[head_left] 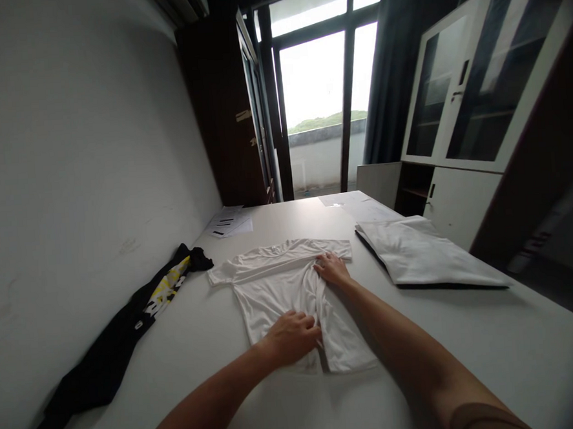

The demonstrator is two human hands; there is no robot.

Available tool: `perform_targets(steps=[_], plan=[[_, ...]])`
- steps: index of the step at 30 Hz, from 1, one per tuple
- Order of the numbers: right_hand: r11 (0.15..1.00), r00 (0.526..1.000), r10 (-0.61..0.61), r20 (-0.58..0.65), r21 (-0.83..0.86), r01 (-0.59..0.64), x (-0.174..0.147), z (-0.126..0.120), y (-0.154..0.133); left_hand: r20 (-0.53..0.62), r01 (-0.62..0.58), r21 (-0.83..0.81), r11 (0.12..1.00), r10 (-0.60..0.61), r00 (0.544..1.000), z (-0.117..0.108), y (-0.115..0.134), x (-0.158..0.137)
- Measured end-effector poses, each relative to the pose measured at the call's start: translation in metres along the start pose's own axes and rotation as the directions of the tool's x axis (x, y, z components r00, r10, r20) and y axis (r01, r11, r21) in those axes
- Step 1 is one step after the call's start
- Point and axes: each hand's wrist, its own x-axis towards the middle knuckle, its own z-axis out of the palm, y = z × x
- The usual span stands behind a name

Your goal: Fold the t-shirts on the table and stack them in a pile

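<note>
A white T-shirt lies spread on the white table, its neckline at the far side and its hem toward me. Folds bunch up along its middle, between my two hands. My left hand is at the lower middle of the shirt near the hem, fingers curled and closed on the fabric. Farther up, my right hand rests by the right sleeve, its fingers bent over the bunched cloth and closed on it. The fingertips of both hands are partly hidden in the folds.
Dark clothing with a yellow and white print lies along the wall at the left. A folded white cloth with a dark underside sits at the right. Papers lie at the table's far left. Glass-door cabinets stand beyond the right edge.
</note>
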Motion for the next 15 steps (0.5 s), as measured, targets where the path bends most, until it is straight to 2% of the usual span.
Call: perform_targets(steps=[2,5,8,11,13,15], plan=[[1.0,1.0,-0.003,-0.002,0.005,0.003,0.001,0.001,0.001,-0.001,-0.023,-0.025,0.999,0.023,1.0,-0.003,0.003,0.001],[1.0,1.0,-0.015,-0.015,0.006,0.015,0.002,0.003,0.002,-0.06,-0.108,-0.174,0.979,0.099,0.993,-0.007,0.009,0.001],[1.0,1.0,-0.022,-0.001,-0.005,0.022,0.002,0.004,0.003,-0.101,-0.24,-0.34,0.909,0.219,0.971,-0.007,0.018,-0.001],[0.999,1.0,-0.029,0.007,-0.016,0.03,0.003,0.004,0.004,-0.091,-0.342,-0.462,0.818,0.34,0.936,-0.003,0.026,-0.002],[0.999,0.999,-0.032,0.002,-0.017,0.032,0.003,0.004,0.004,-0.076,-0.342,-0.507,0.791,0.354,0.932,-0.003,0.028,-0.002],[1.0,1.0,-0.02,0.004,-0.016,0.02,0.003,0.004,0.004,-0.087,-0.294,-0.52,0.802,0.293,0.952,-0.006,0.027,-0.002]])
